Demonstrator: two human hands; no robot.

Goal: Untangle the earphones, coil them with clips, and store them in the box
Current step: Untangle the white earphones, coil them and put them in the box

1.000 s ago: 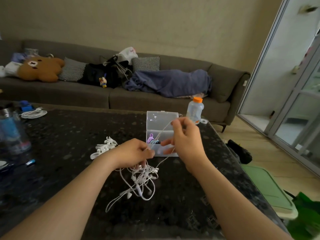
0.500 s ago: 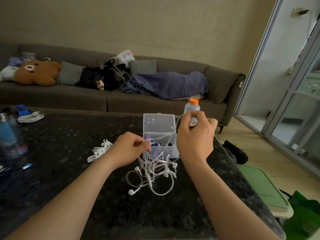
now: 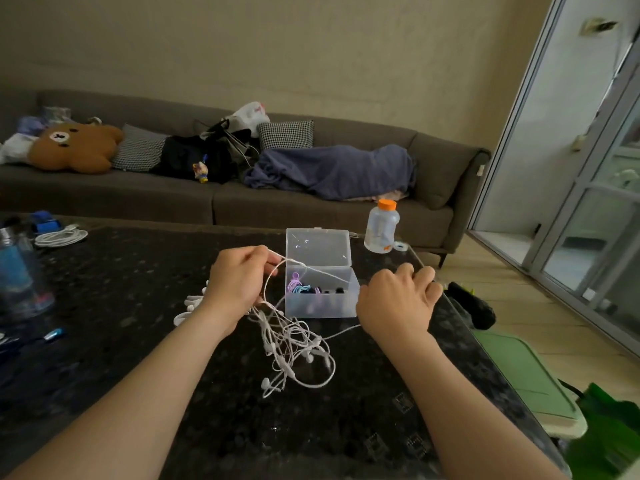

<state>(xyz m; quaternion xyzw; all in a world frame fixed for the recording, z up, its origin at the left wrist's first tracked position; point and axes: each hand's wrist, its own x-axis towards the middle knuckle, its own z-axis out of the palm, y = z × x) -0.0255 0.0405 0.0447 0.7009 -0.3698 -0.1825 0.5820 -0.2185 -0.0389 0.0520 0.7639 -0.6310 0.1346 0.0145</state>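
Note:
A tangle of white earphones (image 3: 294,348) lies on the dark stone table (image 3: 138,306) in front of a clear plastic box (image 3: 320,303). The box stands with its lid up and holds purple, blue and black clips (image 3: 306,289). My left hand (image 3: 239,282) pinches a white cable, raised left of the box. My right hand (image 3: 396,299) grips the same cable to the right of the box, so a strand runs taut across the box between the two hands. Another strand leads from my right hand down to the tangle.
White clips (image 3: 188,308) lie behind my left wrist. A bottle with an orange cap (image 3: 381,226) stands behind the box, and a coiled white cable (image 3: 60,237) and a blue bottle (image 3: 17,271) sit far left. The table's right edge drops to a green mat (image 3: 519,368).
My right hand has moved down and to the right, away from the box lid. My left hand rose a little, and the cable between them is drawn out longer.

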